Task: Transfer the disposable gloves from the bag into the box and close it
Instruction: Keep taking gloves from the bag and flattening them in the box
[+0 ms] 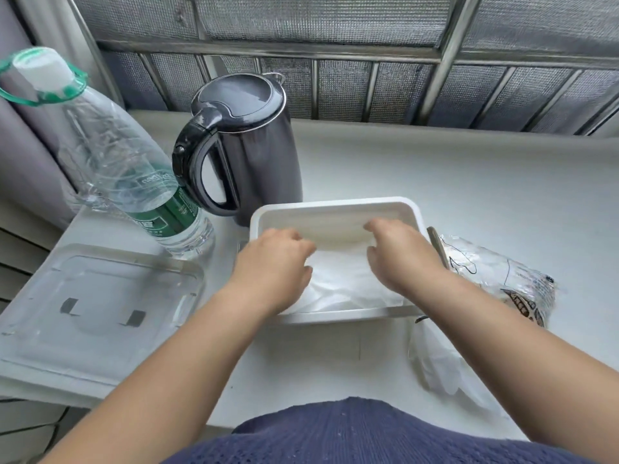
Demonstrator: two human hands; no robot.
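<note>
Left hand (271,262) and right hand (402,257) both inside white box (335,206), fingers curled onto the gloves (345,284); gripping or pressing, cannot tell. Bag (502,279) lies right of box, clear lid (100,306) left.

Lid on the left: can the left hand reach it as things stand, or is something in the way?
Probably yes. The lid lies flat beside the box, on the side of the left hand, with nothing on it; the bottle stands behind its far edge, off the direct path.
</note>
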